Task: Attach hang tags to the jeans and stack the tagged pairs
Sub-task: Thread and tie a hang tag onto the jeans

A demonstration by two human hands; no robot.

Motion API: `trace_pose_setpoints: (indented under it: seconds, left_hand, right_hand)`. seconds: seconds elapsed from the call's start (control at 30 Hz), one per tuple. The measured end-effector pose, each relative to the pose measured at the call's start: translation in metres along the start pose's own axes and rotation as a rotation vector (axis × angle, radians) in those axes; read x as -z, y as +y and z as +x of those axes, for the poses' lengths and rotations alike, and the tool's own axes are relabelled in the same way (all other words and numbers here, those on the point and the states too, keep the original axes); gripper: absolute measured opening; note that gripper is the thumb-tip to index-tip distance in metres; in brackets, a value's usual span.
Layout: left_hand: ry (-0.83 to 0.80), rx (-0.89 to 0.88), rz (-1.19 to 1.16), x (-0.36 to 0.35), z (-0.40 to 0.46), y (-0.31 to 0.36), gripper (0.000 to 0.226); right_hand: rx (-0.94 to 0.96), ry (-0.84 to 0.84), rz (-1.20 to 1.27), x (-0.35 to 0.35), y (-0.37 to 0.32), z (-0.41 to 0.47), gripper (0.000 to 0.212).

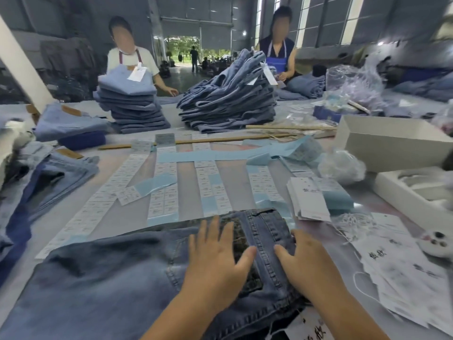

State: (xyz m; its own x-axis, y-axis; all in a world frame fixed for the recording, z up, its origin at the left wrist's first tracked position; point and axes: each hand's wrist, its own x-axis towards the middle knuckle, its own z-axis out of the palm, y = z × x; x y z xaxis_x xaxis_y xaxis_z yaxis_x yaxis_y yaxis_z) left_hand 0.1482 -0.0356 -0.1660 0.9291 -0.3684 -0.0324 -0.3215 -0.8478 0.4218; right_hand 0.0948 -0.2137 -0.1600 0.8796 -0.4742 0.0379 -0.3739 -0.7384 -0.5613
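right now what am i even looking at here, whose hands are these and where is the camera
There is one picture, from a camera worn on a person's head, looking down at their own hands. No machine here. The left hand and right hand lie flat, fingers spread, on a pair of dark jeans on the table, gripping nothing. Beyond lie strips of small labels, and to the right a bundle of hang tags. Further back stand two stacks of folded jeans, with two people behind them.

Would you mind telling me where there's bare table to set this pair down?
Bare grey table shows between the white sticker strips and the two far stacks of folded blue jeans, crossed only by a thin wooden stick. The right side is crowded with white hang tags and white boxes.
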Motion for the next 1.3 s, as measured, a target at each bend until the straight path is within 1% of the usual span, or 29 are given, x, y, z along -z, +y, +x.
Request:
trace_pose_setpoints:
  seconds: [0.07,0.13,0.2,0.23,0.27,0.33,0.4,0.43,0.47,0.5,0.53,0.57,0.6,0.67,0.7,0.73,0.8,0.87,0.9,0.93,1.0,1.07,1.13,1.23,1.27,1.3]
  left_hand:
    - [-0.012,-0.097,0.040,-0.012,0.005,0.016,0.081]
    - [-0.011,-0.145,0.124,-0.025,0.006,0.019,0.077]
    - [0.010,-0.153,0.159,-0.034,0.005,0.015,0.075]
    - [0.016,-0.152,0.151,-0.035,0.004,0.013,0.075]
    - [0.015,-0.145,0.123,-0.033,0.005,0.012,0.073]
    - [0.039,-0.134,0.023,-0.025,0.007,0.013,0.063]
    - [0.218,-0.162,-0.167,-0.015,0.007,0.017,0.037]
    - [0.303,-0.164,-0.309,-0.009,0.006,0.020,0.031]
    - [0.321,-0.141,-0.471,-0.003,0.005,0.022,0.039]
    - [0.257,-0.098,-0.631,0.003,0.004,0.025,0.049]
    - [0.165,-0.045,-0.745,0.007,0.002,0.027,0.054]
    - [0.093,-0.002,-0.786,0.010,0.002,0.028,0.049]
    - [0.058,0.024,-0.763,0.010,0.002,0.027,0.038]
    - [0.071,0.058,-0.689,0.009,0.005,0.024,0.016]
    - [0.082,0.067,-0.672,0.010,0.007,0.023,0.011]
    - [0.084,0.072,-0.658,0.009,0.009,0.022,0.010]
    - [0.080,0.092,-0.666,0.007,0.011,0.018,0.012]
    - [0.069,0.135,-0.758,0.005,0.010,0.012,0.010]
    - [0.057,0.153,-0.840,0.003,0.008,0.008,0.013]
    - [0.049,0.169,-0.940,0.001,0.005,0.005,0.020]
    - [0.051,0.200,-1.127,-0.004,0.003,-0.001,0.032]
    - [0.061,0.220,-1.232,-0.007,0.002,-0.004,0.029]
    - [0.078,0.233,-1.259,-0.008,0.003,-0.004,0.017]
    - [0.081,0.220,-1.255,-0.009,0.002,-0.006,0.013]
    - [0.066,0.213,-1.251,-0.009,0.002,-0.006,0.012]
    - [0.049,0.201,-1.260,-0.010,0.001,-0.006,0.013]
  right_hand:
    - [-0.007,0.026,-0.009,0.005,0.005,-0.002,0.017]
    - [0.011,0.052,-0.015,0.009,0.009,-0.003,0.015]
    - [0.046,0.089,0.016,0.012,0.011,-0.006,0.006]
    - [0.069,0.104,0.043,0.014,0.010,-0.007,0.006]
    - [0.100,0.115,0.073,0.015,0.009,-0.009,0.010]
    - [0.171,0.107,0.153,0.016,0.004,-0.012,0.018]
    - [0.258,0.074,0.228,0.015,-0.006,-0.017,0.020]
    - [0.313,0.067,0.251,0.013,-0.012,-0.021,0.019]
    - [0.367,0.063,0.264,0.010,-0.018,-0.025,0.018]
    - [0.412,0.065,0.266,0.007,-0.023,-0.029,0.018]
    - [0.452,0.060,0.261,0.003,-0.026,-0.032,0.018]
    - [0.489,0.043,0.239,-0.001,-0.028,-0.034,0.017]
    - [0.524,0.013,0.202,-0.004,-0.029,-0.035,0.016]
    - [0.559,-0.054,0.177,-0.006,-0.029,-0.036,0.018]
    - [0.555,-0.069,0.214,-0.004,-0.028,-0.035,0.019]
    - [0.537,-0.050,0.274,-0.001,-0.027,-0.035,0.020]
    - [0.460,0.082,0.361,0.008,-0.023,-0.032,0.022]
    - [0.370,0.188,0.300,0.015,-0.016,-0.024,0.023]
    - [0.314,0.186,0.242,0.018,-0.013,-0.019,0.024]
    - [0.244,0.138,0.195,0.020,-0.010,-0.015,0.028]
    - [0.125,-0.008,0.193,0.021,-0.007,-0.011,0.038]
    - [0.087,-0.089,0.200,0.019,-0.008,-0.010,0.043]
    - [0.082,-0.093,0.212,0.018,-0.009,-0.009,0.035]
    - [0.119,-0.119,0.267,0.019,-0.010,-0.008,0.007]
    - [0.148,-0.125,0.293,0.020,-0.010,-0.008,0.006]
    - [0.176,-0.128,0.318,0.020,-0.010,-0.009,0.011]
